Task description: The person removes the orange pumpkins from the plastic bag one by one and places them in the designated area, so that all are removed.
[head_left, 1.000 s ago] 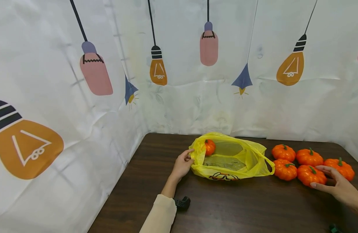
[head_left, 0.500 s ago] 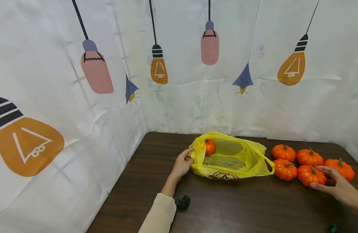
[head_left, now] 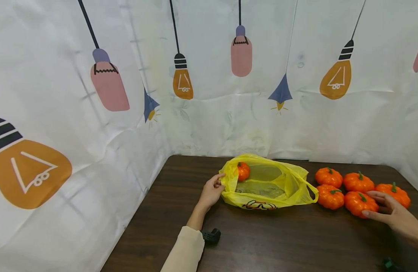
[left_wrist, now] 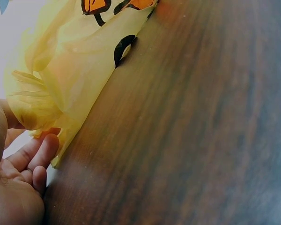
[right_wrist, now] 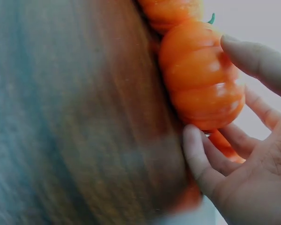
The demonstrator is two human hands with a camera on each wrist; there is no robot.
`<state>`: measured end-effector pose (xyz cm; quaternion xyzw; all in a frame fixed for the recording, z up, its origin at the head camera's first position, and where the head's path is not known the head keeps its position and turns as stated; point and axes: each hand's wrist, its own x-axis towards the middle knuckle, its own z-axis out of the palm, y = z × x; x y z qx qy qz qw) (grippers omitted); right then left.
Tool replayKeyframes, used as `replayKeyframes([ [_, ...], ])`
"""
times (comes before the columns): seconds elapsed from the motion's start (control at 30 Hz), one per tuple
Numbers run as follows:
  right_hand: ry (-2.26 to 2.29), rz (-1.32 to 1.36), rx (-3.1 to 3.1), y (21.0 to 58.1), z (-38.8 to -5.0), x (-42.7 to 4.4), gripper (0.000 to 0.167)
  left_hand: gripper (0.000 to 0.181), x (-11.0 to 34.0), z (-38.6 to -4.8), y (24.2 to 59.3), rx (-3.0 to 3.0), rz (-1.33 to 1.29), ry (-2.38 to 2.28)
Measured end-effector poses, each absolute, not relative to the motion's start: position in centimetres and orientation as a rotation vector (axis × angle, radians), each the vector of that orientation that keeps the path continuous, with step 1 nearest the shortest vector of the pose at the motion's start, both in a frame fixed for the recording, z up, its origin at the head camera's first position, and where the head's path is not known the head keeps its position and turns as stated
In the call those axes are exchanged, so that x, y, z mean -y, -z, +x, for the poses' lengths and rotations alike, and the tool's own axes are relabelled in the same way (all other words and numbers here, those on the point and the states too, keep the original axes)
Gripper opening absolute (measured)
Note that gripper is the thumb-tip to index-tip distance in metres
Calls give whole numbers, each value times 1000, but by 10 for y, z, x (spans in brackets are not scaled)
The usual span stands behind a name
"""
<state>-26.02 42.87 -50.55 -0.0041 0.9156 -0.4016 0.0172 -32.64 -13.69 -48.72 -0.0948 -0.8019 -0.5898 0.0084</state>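
A yellow plastic bag (head_left: 263, 200) lies on its side with its mouth spread toward me, and one small orange pumpkin (head_left: 243, 172) is inside at its left. My left hand (head_left: 210, 192) pinches the bag's left rim between thumb and fingers; in the left wrist view the gathered plastic (left_wrist: 37, 103) is between them. On the right, my right hand (head_left: 390, 211) has its thumb and fingers around the right side of a front pumpkin (head_left: 359, 204), which rests on the table. In the right wrist view the thumb touches this ribbed pumpkin (right_wrist: 199, 75) and the fingers lie along its other side.
Several more orange pumpkins (head_left: 330, 197) with green stems sit close together around the held one, right of the bag. The bag's handle loop (head_left: 310, 190) reaches the nearest one. The dark wooden table (head_left: 280, 241) ends at a light printed curtain (head_left: 209, 124).
The head view has shifted slightly. Both hands, the bag and the pumpkins keep the same places relative to one another.
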Motion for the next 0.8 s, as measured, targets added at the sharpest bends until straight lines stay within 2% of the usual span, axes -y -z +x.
replayKeyframes([
  [0.27, 1288, 25, -2956, 496, -256, -434, 60, 46, 138, -330, 491, 2514, -290, 1836],
  [0.5, 1308, 148, -3147, 461, -249, -406, 55, 46, 141, -349, 515, 2536, -275, 1799],
  [0.63, 1352, -44, -3217, 441, -245, -380, 44, 46, 143, -349, 517, 2528, -275, 1802],
  [0.8, 1501, -365, -3163, 422, -237, -339, 39, 45, 143, -348, 517, 2532, -276, 1818],
])
